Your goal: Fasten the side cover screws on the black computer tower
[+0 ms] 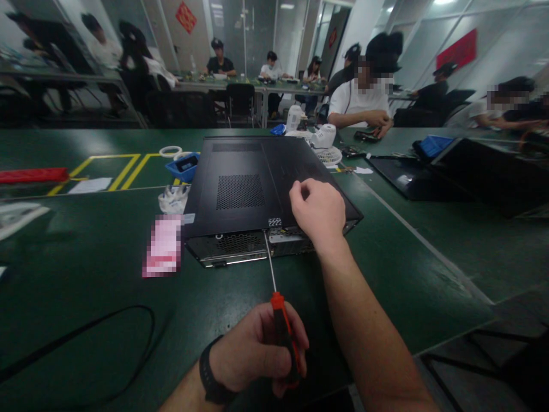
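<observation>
A black computer case (281,189) lies flat on the green table, its vented rear panel (240,244) facing me. My left hand (261,349) grips the handle of a red-and-black screwdriver (274,280). The thin shaft points away from me, and its tip meets the top edge of the rear panel, near the middle; the exact contact is too small to make out. On the right part of the case's top cover rests my right hand (319,212), fingers curled in. Whatever those fingers may hold is hidden.
Left of the case are a blurred pink item (163,246), white gloves (174,199) and a blue bin (182,167). Behind it stand white fans (325,137). A black panel (412,177) lies at the right. A black strap (86,337) crosses the front left. A person (364,97) works opposite.
</observation>
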